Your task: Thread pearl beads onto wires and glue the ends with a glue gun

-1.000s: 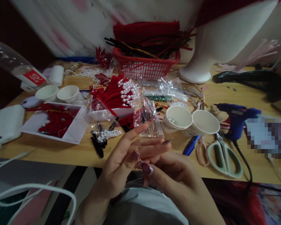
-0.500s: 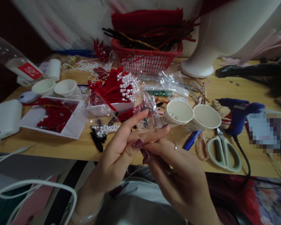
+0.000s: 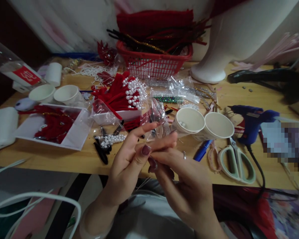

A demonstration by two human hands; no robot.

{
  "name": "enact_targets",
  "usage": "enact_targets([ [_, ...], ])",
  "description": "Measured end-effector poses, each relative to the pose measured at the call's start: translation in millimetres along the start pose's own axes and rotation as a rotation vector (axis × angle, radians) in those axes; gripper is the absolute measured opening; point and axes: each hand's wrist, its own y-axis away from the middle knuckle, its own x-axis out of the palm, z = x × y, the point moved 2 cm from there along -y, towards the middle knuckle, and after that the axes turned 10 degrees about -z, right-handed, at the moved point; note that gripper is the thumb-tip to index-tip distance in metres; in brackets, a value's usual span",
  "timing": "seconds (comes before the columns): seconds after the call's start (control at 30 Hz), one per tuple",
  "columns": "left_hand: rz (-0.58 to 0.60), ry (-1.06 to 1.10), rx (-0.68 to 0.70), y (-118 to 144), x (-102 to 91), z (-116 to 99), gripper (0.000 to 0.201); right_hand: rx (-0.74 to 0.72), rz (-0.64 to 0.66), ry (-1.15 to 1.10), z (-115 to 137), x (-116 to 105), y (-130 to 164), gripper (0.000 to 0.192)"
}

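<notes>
My left hand [image 3: 128,161] and my right hand [image 3: 186,177] meet in front of the table edge, just above my lap. The thumb and fingertips of both hands pinch together at one spot, and the left hand's long fingers stretch out over the right. A few thin pale threads [image 3: 142,183] hang from the pinch towards my lap. What else sits inside the pinch is too small to tell. My right hand wears a ring. Just beyond the fingertips lie a clear plastic bag [image 3: 157,116] and a bunch of pearl beads on black stems [image 3: 109,140].
On the wooden table [image 3: 64,159] are two paper cups [image 3: 189,120] [image 3: 219,125], green-handled scissors [image 3: 237,163], a blue glue gun [image 3: 251,120], a blue pen [image 3: 201,151], pearl-tipped red sticks [image 3: 129,93], a white tray of red pieces [image 3: 76,137] and a red basket [image 3: 153,64]. A white cable [image 3: 40,196] loops at lower left.
Both hands have risen a little towards the table edge and the fingertips have closed tighter together. The view has shifted slightly.
</notes>
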Motion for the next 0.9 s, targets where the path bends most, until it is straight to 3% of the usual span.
enact_targets([
  [0.13, -0.015, 0.148, -0.09, -1, 1.1, 9, 0.014, -0.055, -0.012, 0.089, 0, 1, 1, 0.02],
  [0.33, -0.03, 0.236, -0.109, 1, 3.6, 12, 0.011, -0.088, -0.024, 0.105, 2, -1, 4, 0.019],
  [0.63, -0.153, -0.01, 0.124, 6, 2.2, 11, 0.011, -0.053, -0.011, 0.137, 6, -2, 2, 0.015],
  [0.9, -0.313, -0.181, 0.283, 12, 0.6, 11, 0.01, -0.078, -0.093, 0.251, 7, -5, 7, 0.016],
])
